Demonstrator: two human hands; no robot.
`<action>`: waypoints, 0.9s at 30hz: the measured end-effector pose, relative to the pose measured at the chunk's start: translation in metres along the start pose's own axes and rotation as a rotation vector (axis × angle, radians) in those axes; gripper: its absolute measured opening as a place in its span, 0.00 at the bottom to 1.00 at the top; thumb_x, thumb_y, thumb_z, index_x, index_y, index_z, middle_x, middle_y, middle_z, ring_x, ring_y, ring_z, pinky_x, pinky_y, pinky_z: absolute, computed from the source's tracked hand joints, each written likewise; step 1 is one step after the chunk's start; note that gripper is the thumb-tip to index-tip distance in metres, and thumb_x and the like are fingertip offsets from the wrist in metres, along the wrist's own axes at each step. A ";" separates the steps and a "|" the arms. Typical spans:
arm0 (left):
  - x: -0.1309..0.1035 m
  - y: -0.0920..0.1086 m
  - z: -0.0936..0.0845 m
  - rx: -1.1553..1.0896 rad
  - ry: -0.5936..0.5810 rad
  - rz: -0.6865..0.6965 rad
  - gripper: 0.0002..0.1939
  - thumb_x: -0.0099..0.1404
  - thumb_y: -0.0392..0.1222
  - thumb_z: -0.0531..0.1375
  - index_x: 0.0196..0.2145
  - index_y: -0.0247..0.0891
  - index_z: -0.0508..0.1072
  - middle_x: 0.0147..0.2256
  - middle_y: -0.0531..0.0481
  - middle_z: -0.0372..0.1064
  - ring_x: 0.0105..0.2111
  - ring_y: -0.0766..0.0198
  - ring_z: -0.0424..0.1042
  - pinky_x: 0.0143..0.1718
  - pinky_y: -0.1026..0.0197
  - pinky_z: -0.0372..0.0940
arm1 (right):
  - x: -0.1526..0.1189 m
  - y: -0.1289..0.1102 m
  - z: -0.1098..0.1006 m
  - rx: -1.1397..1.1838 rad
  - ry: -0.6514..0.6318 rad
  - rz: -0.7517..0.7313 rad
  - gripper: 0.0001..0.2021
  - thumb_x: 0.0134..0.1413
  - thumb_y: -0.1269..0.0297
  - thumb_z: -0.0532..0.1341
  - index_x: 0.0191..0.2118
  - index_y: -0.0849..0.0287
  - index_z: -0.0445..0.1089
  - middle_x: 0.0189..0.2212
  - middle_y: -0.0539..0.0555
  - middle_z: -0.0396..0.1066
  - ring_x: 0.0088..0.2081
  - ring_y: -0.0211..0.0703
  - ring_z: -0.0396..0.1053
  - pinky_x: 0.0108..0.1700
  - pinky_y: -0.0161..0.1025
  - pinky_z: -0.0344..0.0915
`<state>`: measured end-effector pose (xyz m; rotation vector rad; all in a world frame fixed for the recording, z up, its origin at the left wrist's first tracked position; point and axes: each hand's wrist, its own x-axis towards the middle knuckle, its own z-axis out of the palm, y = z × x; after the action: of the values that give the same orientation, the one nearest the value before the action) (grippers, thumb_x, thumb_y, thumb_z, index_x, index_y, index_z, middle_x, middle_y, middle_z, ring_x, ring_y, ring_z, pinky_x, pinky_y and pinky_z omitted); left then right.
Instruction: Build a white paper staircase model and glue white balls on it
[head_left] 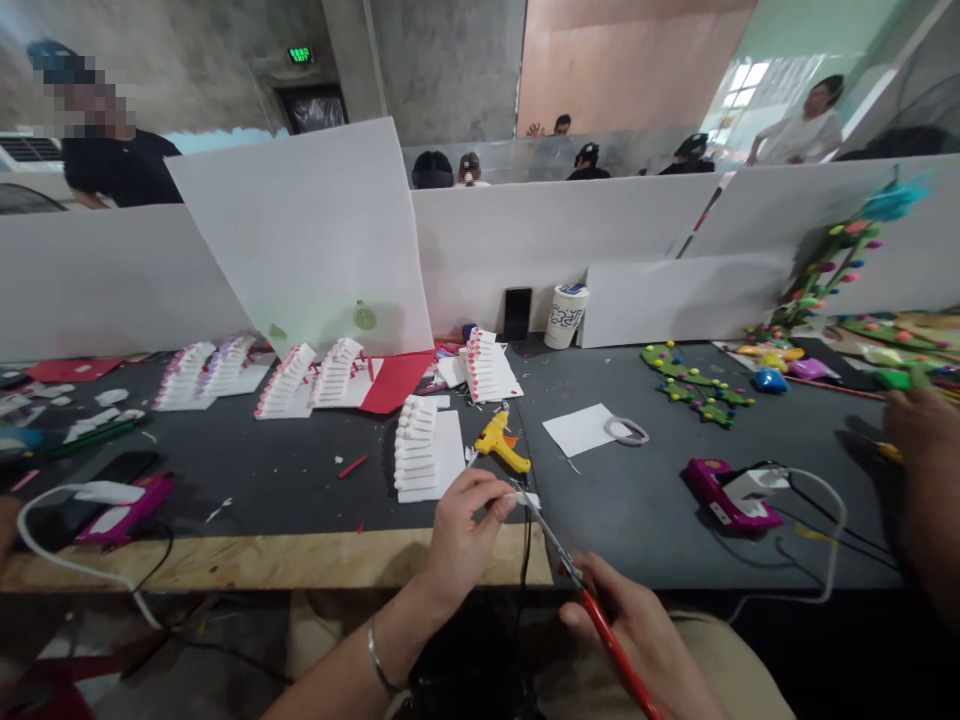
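My left hand (469, 525) pinches a small white strip (531, 499) just in front of the table edge. In my right hand (634, 635) is a pair of scissors (559, 552) with red handles, their blades meeting the strip. Just beyond lies a yellow glue gun (501, 440) on the dark table. Left of it sits a white card (450, 450) bearing a stack of rolled white pieces (416, 445). Similar stacks with red tips (285, 380) stand farther back. A white sheet (577, 430) and a greyish ring (627, 431) lie to the right.
Purple power strips (727, 500) with white plugs and cables sit at both sides. A white cup (566, 315) and a phone (517, 313) stand by the white partition (480, 230). Felt garlands (694, 380) lie right, near another person's hand (922, 420). Other people are beyond the partition.
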<state>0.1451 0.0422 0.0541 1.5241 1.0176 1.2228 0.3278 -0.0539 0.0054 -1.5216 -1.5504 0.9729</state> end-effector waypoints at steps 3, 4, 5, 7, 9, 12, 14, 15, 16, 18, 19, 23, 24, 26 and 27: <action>0.003 -0.003 0.003 0.049 -0.045 0.023 0.04 0.59 0.40 0.65 0.29 0.43 0.82 0.32 0.46 0.72 0.34 0.60 0.69 0.41 0.63 0.62 | -0.002 0.006 -0.004 -0.041 -0.004 0.050 0.21 0.50 0.43 0.60 0.37 0.56 0.73 0.23 0.47 0.71 0.25 0.40 0.66 0.29 0.31 0.63; 0.005 -0.005 0.004 0.050 -0.048 0.020 0.04 0.59 0.40 0.65 0.29 0.43 0.82 0.33 0.46 0.72 0.35 0.60 0.69 0.42 0.62 0.63 | -0.003 0.008 -0.006 -0.059 -0.004 0.069 0.21 0.50 0.42 0.61 0.36 0.56 0.73 0.23 0.47 0.71 0.25 0.40 0.66 0.28 0.31 0.63; 0.007 -0.006 0.004 0.037 -0.043 0.009 0.03 0.58 0.40 0.66 0.29 0.44 0.82 0.33 0.46 0.72 0.35 0.60 0.69 0.42 0.62 0.63 | -0.003 0.010 -0.008 -0.077 -0.002 0.086 0.21 0.50 0.41 0.61 0.36 0.56 0.73 0.22 0.48 0.72 0.25 0.40 0.67 0.28 0.31 0.64; 0.011 -0.009 0.006 -0.022 -0.011 -0.038 0.01 0.55 0.41 0.68 0.27 0.43 0.82 0.32 0.47 0.72 0.35 0.60 0.68 0.42 0.62 0.63 | 0.000 0.017 -0.014 -0.121 0.036 0.117 0.22 0.49 0.40 0.60 0.35 0.55 0.74 0.22 0.48 0.73 0.25 0.41 0.69 0.29 0.31 0.65; 0.015 -0.014 0.006 -0.124 0.021 -0.133 0.04 0.52 0.42 0.70 0.26 0.42 0.81 0.31 0.47 0.71 0.33 0.61 0.68 0.38 0.63 0.64 | 0.011 0.029 -0.024 -0.194 0.132 0.153 0.23 0.48 0.39 0.59 0.37 0.54 0.74 0.23 0.49 0.74 0.25 0.44 0.71 0.29 0.33 0.66; 0.017 -0.021 0.003 -0.389 0.018 -0.395 0.10 0.49 0.45 0.72 0.26 0.36 0.80 0.25 0.50 0.69 0.25 0.68 0.64 0.28 0.65 0.61 | 0.040 0.056 -0.044 -0.387 0.256 0.185 0.23 0.48 0.39 0.59 0.41 0.52 0.72 0.24 0.52 0.76 0.26 0.49 0.74 0.27 0.37 0.66; 0.015 -0.023 -0.003 -0.588 0.020 -0.580 0.14 0.47 0.44 0.73 0.28 0.33 0.79 0.22 0.52 0.68 0.23 0.71 0.63 0.26 0.68 0.59 | 0.060 0.076 -0.059 -0.525 0.234 0.132 0.22 0.51 0.44 0.56 0.44 0.53 0.72 0.28 0.55 0.77 0.29 0.52 0.75 0.29 0.40 0.67; 0.013 -0.023 -0.007 -0.662 0.026 -0.651 0.15 0.45 0.43 0.74 0.28 0.32 0.79 0.22 0.52 0.68 0.24 0.72 0.64 0.26 0.69 0.59 | 0.067 0.085 -0.066 -0.587 0.218 0.091 0.23 0.51 0.46 0.55 0.45 0.55 0.72 0.30 0.58 0.77 0.30 0.53 0.75 0.31 0.42 0.68; 0.011 -0.023 -0.011 -0.713 0.032 -0.704 0.15 0.44 0.42 0.75 0.28 0.32 0.78 0.23 0.52 0.68 0.24 0.72 0.64 0.26 0.70 0.59 | 0.073 0.091 -0.072 -0.653 0.200 0.059 0.24 0.51 0.48 0.54 0.47 0.58 0.72 0.31 0.60 0.76 0.29 0.55 0.74 0.32 0.45 0.68; 0.006 -0.022 -0.020 -0.750 0.036 -0.754 0.15 0.43 0.42 0.75 0.26 0.31 0.77 0.23 0.52 0.68 0.24 0.73 0.65 0.26 0.71 0.59 | 0.079 0.090 -0.079 -0.796 0.192 -0.023 0.26 0.51 0.50 0.53 0.49 0.61 0.73 0.31 0.63 0.75 0.30 0.58 0.74 0.35 0.50 0.69; 0.003 -0.022 -0.025 -0.742 0.034 -0.753 0.15 0.44 0.42 0.75 0.26 0.31 0.77 0.22 0.52 0.67 0.24 0.73 0.64 0.26 0.71 0.58 | 0.080 0.083 -0.077 -0.855 0.216 -0.082 0.26 0.51 0.50 0.53 0.49 0.60 0.73 0.33 0.65 0.75 0.33 0.60 0.74 0.37 0.53 0.68; -0.008 -0.021 -0.038 -0.543 0.031 -0.575 0.15 0.48 0.46 0.73 0.24 0.32 0.77 0.20 0.53 0.65 0.22 0.73 0.61 0.25 0.69 0.57 | 0.077 0.012 -0.036 -0.657 0.244 -0.358 0.19 0.60 0.54 0.51 0.49 0.54 0.74 0.43 0.62 0.75 0.42 0.53 0.73 0.44 0.47 0.69; -0.011 -0.020 -0.041 -0.468 0.030 -0.512 0.14 0.49 0.47 0.72 0.24 0.32 0.77 0.20 0.53 0.65 0.22 0.72 0.61 0.26 0.68 0.57 | 0.077 -0.009 -0.019 -0.552 0.187 -0.390 0.18 0.62 0.55 0.52 0.49 0.51 0.73 0.45 0.59 0.75 0.43 0.50 0.73 0.45 0.44 0.69; -0.016 -0.017 -0.048 -0.336 0.028 -0.405 0.12 0.53 0.46 0.70 0.25 0.33 0.78 0.22 0.53 0.65 0.23 0.71 0.62 0.26 0.67 0.57 | 0.077 -0.042 0.014 -0.405 0.081 -0.470 0.16 0.63 0.56 0.53 0.51 0.51 0.72 0.46 0.57 0.74 0.42 0.46 0.73 0.45 0.41 0.70; -0.019 -0.014 -0.052 -0.284 0.028 -0.363 0.11 0.54 0.45 0.69 0.26 0.34 0.79 0.23 0.52 0.65 0.23 0.71 0.62 0.26 0.67 0.57 | 0.078 -0.054 0.029 -0.361 0.063 -0.510 0.15 0.64 0.57 0.53 0.49 0.52 0.73 0.44 0.57 0.75 0.41 0.45 0.74 0.44 0.39 0.70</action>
<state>0.0899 0.0357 0.0410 1.0526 1.0356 1.0783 0.2767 0.0234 0.0412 -1.2635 -2.0088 0.3660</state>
